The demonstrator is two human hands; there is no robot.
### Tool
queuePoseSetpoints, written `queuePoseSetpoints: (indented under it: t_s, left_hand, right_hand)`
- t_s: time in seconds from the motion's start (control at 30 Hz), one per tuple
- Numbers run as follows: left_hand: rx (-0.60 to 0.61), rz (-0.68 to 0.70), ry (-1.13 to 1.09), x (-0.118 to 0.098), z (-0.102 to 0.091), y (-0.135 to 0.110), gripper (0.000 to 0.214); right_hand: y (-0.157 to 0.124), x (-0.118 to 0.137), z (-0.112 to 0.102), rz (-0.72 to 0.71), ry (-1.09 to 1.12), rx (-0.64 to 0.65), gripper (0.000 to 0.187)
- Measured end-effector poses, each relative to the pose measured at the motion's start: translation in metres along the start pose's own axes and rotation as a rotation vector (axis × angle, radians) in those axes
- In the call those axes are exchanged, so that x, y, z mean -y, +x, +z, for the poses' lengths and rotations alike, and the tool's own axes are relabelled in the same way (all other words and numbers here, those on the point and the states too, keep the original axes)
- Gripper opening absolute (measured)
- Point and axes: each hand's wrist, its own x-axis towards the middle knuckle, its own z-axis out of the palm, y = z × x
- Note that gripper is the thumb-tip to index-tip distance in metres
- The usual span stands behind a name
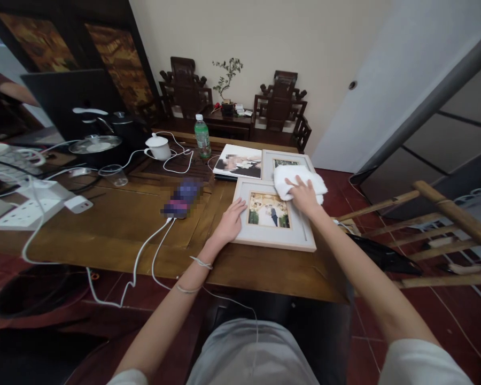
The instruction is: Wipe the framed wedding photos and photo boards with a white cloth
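Note:
A light wooden picture frame (pixel 278 239) with a photo lies flat on the brown wooden table (pixel 116 227). My left hand (pixel 229 221) rests flat on the frame's left edge, fingers stretched out. My right hand (pixel 303 194) presses a white cloth (pixel 299 179) onto the frame's upper right corner, fingers spread over the cloth. A second, similar frame (pixel 286 159) lies just behind, partly under the cloth. A photo album (pixel 239 161) lies to its left.
A phone (pixel 181 199) on white cables lies left of the frame. Farther left are a white power strip (pixel 28 206), a glass (pixel 113 174), a white lidded cup (pixel 158 146), a green bottle (pixel 202 136) and kettles. A bamboo rack (pixel 436 235) stands at the right.

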Motion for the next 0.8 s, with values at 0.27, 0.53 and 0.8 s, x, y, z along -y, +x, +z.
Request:
queuePoseSetpoints:
  t_s: [0.27, 0.53, 0.8]
  left_hand:
    - [-0.016, 0.004, -0.011, 0.001, -0.001, 0.0, 0.056]
    - [0.007, -0.015, 0.018, -0.001, -0.003, 0.001, 0.055]
    - [0.033, -0.018, 0.004, 0.0, -0.007, 0.001, 0.054]
  right_hand:
    - [-0.078, 0.001, -0.015, -0.102, -0.053, 0.061, 0.045]
    - [-0.153, 0.03, -0.045, -0.127, 0.056, 0.173, 0.045]
    - [-0.082, 0.01, -0.016, -0.004, 0.004, 0.011, 0.046]
